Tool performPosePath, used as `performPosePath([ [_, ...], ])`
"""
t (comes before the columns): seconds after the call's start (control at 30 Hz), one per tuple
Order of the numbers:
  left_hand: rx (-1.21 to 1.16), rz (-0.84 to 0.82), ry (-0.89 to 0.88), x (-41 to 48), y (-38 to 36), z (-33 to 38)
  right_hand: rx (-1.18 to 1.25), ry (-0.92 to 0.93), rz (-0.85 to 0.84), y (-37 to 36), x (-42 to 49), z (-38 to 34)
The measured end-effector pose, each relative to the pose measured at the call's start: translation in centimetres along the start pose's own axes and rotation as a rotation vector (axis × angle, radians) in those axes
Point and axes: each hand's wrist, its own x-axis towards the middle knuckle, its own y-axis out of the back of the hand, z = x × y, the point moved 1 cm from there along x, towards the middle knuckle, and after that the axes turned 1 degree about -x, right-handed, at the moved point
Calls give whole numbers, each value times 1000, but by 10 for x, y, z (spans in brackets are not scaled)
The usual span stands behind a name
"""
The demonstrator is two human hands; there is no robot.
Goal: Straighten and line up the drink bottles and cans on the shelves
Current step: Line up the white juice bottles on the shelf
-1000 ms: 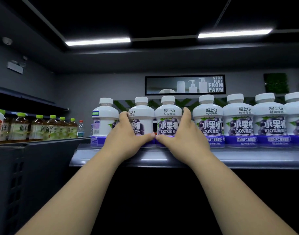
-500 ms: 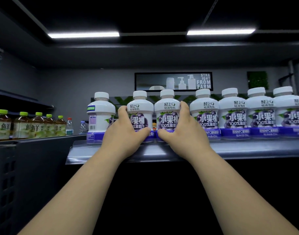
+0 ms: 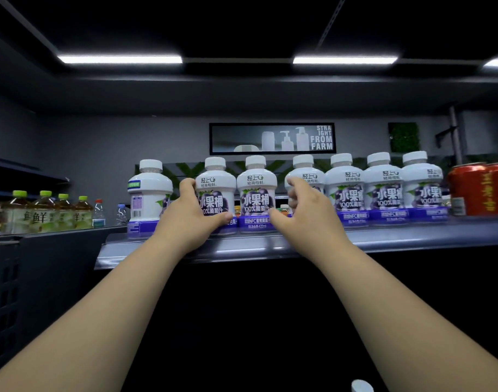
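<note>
We see a row of white juice bottles [image 3: 256, 193] with white caps. Each label shows dark purple grapes, green leaves and bold white characters above a violet band at the base. The leftmost bottle [image 3: 150, 193] shows a plain white side with a pale lilac panel and a small blue-and-green tag. The shelf [image 3: 411, 239] is grey. At the right are red cans [image 3: 473, 190] with gold characters. At the left, amber tea bottles [image 3: 44, 213] carry lime-green caps and yellow-green labels. Behind are a black-framed sign [image 3: 271, 138] with white lettering, a green leafy panel [image 3: 403, 137] and a dark grey wall [image 3: 100, 142].
</note>
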Motion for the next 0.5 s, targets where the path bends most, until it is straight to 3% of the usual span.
performPosePath([
  [0.33,-4,-23,-59,-10,-4,10,116,142,-87,9,-10,22],
  [0.5,68,264,-112,-29,24,-7,203,260,-32,-10,-18,-5],
])
